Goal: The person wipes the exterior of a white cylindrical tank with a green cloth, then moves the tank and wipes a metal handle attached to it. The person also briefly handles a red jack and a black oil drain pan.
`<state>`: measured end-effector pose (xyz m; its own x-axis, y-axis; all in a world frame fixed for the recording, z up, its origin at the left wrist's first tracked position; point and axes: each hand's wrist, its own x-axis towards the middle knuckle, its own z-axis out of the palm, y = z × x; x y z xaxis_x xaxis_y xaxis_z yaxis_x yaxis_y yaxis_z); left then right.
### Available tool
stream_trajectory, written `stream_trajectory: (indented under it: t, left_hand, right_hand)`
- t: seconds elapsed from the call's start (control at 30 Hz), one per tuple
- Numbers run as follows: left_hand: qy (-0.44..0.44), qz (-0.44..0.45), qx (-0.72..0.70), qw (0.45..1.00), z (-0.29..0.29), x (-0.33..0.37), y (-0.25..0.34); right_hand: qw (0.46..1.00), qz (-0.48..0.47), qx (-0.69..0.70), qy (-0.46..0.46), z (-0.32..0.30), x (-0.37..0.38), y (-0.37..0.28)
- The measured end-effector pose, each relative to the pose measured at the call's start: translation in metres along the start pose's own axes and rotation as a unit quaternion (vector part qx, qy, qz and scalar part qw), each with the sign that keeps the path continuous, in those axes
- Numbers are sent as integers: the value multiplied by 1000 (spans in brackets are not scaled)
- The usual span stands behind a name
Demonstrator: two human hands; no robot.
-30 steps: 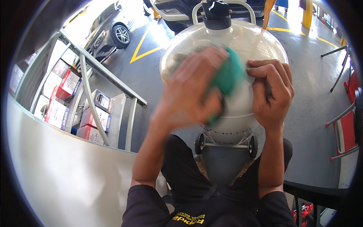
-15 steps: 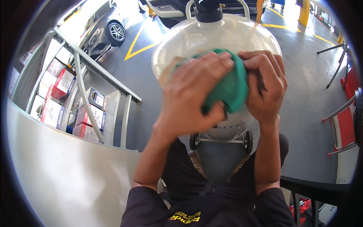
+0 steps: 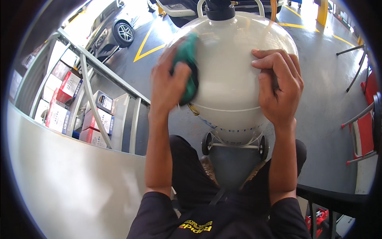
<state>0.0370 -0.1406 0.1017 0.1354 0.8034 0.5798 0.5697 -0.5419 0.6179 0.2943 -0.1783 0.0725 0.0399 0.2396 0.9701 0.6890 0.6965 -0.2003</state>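
A large white rounded tank (image 3: 227,67) stands upright before me, with a black collar (image 3: 220,12) on top and a small wheeled base (image 3: 234,146) below. At the tank's upper left side, my left hand (image 3: 166,85) is closed on a green cloth (image 3: 186,73) with a dark underside, pressed near the surface; motion smears both. On the right side of the tank rests my right hand (image 3: 282,81), fingers bent and thumb apart, its fingertips touching the white surface. Its palm is hidden, and nothing shows in it.
To the left stand a grey metal rack (image 3: 107,81) with several boxes (image 3: 95,137) and a pale panel (image 3: 75,175). Cars (image 3: 115,34) are parked beyond, by yellow floor lines (image 3: 149,51). A red folding chair (image 3: 362,133) is at the right, a black rail (image 3: 334,195) at lower right.
My left hand has swept the green cloth leftward from the middle of the tank to its left side, uncovering the front. My right hand stays at about the same place.
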Motion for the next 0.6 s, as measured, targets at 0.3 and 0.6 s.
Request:
stream_trajectory:
  t: [0.3, 0.6]
  left_hand:
    - [0, 281, 110, 953, 33, -42, 45]
    - [59, 134, 26, 989, 14, -7, 11]
  right_hand:
    - [1000, 9, -6, -3, -3, 0, -3]
    - [999, 36, -6, -10, -1, 1, -6]
